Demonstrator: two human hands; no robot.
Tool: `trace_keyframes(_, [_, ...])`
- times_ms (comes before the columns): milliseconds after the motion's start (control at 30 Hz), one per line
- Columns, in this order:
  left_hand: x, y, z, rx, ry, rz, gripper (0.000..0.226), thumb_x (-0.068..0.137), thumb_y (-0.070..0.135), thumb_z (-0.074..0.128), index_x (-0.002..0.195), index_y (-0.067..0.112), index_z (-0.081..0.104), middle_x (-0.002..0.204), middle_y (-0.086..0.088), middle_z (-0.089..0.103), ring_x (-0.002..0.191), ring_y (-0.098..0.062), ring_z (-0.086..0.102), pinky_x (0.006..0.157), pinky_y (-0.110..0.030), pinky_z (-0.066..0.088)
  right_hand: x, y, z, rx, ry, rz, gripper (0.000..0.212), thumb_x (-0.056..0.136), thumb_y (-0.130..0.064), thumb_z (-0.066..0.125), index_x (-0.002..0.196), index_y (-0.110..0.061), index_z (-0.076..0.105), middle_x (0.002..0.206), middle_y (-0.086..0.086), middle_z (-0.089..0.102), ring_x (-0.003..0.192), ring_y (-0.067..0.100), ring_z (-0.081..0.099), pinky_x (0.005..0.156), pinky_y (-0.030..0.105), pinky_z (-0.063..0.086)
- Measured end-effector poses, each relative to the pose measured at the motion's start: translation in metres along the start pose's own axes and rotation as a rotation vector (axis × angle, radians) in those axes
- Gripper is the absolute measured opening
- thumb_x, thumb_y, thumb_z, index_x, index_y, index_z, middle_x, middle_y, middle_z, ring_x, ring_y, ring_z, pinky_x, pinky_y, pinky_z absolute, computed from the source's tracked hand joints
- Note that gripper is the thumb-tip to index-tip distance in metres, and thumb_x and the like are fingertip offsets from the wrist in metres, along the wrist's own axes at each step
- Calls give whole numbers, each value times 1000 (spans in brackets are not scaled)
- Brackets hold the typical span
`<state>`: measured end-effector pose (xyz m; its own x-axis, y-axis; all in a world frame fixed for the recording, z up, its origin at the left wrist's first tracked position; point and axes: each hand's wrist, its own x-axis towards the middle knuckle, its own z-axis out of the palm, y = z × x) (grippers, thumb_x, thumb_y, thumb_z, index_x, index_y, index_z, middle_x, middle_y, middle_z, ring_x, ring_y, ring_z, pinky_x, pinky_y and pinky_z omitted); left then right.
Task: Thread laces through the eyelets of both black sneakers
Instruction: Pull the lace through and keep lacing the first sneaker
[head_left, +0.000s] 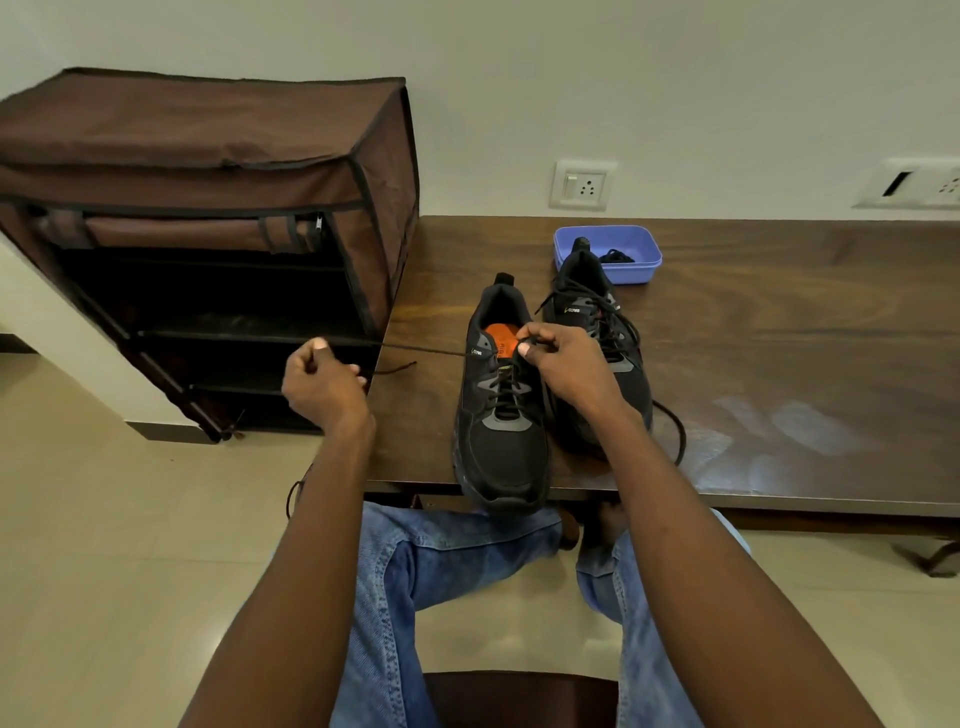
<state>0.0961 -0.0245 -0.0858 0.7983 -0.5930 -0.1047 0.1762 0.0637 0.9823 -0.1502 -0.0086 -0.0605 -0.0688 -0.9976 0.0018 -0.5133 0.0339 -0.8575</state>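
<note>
Right now the near sneaker stands on the tabletop with its toe over the front edge, heel away from you, its orange insole showing in the opening. Its lace runs taut from the upper eyelets out to your left, and your left hand holds that stretch in a closed grip just off the tabletop's left end; a loose tail of the lace lies on the wood beside that hand. Your right hand sits over the shoe's tongue, thumb and forefinger pinching the lace at the top eyelets, so the grip is right on the sneaker.

Just beside it on the right, touching or nearly so, the far sneaker stands already laced, its loose ends trailing; one end loops along the tabletop behind your right forearm, which hides part of that shoe. Behind it a blue plastic tub holds something dark that you cannot make out, partly covered by the shoe's heel.

Left of the tabletop stands a brown fabric shoe rack; its shelves are too dark to read. Another dark cord hangs by your left forearm, its upper end hidden.
</note>
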Motion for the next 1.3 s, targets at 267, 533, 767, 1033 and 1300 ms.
trace_keyframes(267, [-36, -12, 11, 450, -674, 388, 48, 97, 18, 61, 143, 26, 50, 136, 8, 57, 114, -20, 62, 93, -37, 57, 0, -1, 2, -29, -9, 19, 12, 95, -28, 61, 99, -36, 70, 103, -9, 70, 101, 14, 64, 96, 45, 53])
trace_keyframes(533, [-63, -20, 11, 499, -898, 611, 13, 96, 16, 63, 107, 17, 70, 102, 4, 67, 93, -5, 62, 80, -20, 53, -4, -3, 4, -48, -10, -27, 10, 94, -34, 61, 90, -33, 69, 90, -11, 70, 92, 11, 65, 89, 42, 54])
trace_keyframes(767, [-61, -19, 8, 444, -747, 629, 9, 93, 10, 66, 99, 16, 70, 93, 3, 67, 84, -1, 60, 74, -9, 48, -4, -4, 4, -12, 13, -27, 9, 89, -34, 62, 86, -32, 71, 87, -11, 71, 87, 8, 67, 88, 42, 56])
trace_keyframes(1033, [-55, -20, 3, 445, -832, 493, 22, 93, 19, 67, 87, 41, 63, 90, 5, 67, 81, -18, 65, 72, -35, 57, -11, -12, -8, -44, -123, 91, 49, 95, -25, 65, 141, -29, 49, 111, -1, 64, 101, 14, 60, 84, 30, 47])
trace_keyframes(1300, [-54, -24, -4, 456, -840, 478, 18, 94, 23, 67, 89, 40, 64, 88, 4, 68, 80, -18, 65, 76, -48, 58, -27, -14, -23, -243, -109, 133, 15, 100, -15, 54, 90, -16, 65, 95, 5, 66, 91, 20, 60, 81, 36, 48])
